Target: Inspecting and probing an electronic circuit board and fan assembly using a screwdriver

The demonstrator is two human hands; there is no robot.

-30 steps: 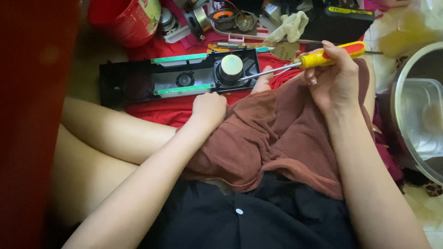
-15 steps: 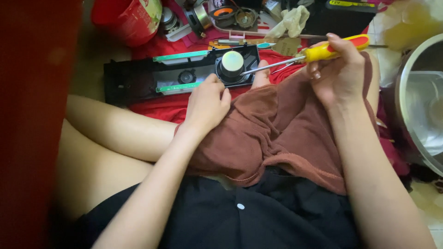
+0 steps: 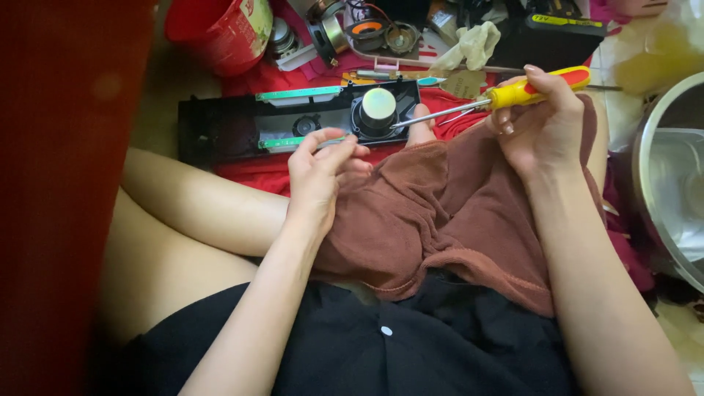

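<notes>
My right hand grips a screwdriver by its yellow-and-red plastic handle, the thin steel shaft angled down and left so its tip meets the round speaker at the right end of a long black plastic panel. Compared with a second ago, my left hand has come off my lap and risen toward the panel's near edge; it now hovers just short of it, holding nothing, fingers loosely curled and half-closed. The screwdriver tip has stayed at the speaker through that stretch, so I read the left hand as moving in to steady the panel, though it is not touching it.

The panel lies across a red cloth on the floor, just beyond my knees, with pale green strips along its upper and lower edges. The speaker is a dark ring with a smooth, pale, domed centre. A soft, rust-brown towel with a stitched hem is bunched over my lap. At the far left edge of the cloth stands a glossy red bucket; a crumpled pale rag lies among loose parts beyond the panel, and a shiny steel bowl sits on my right.
</notes>
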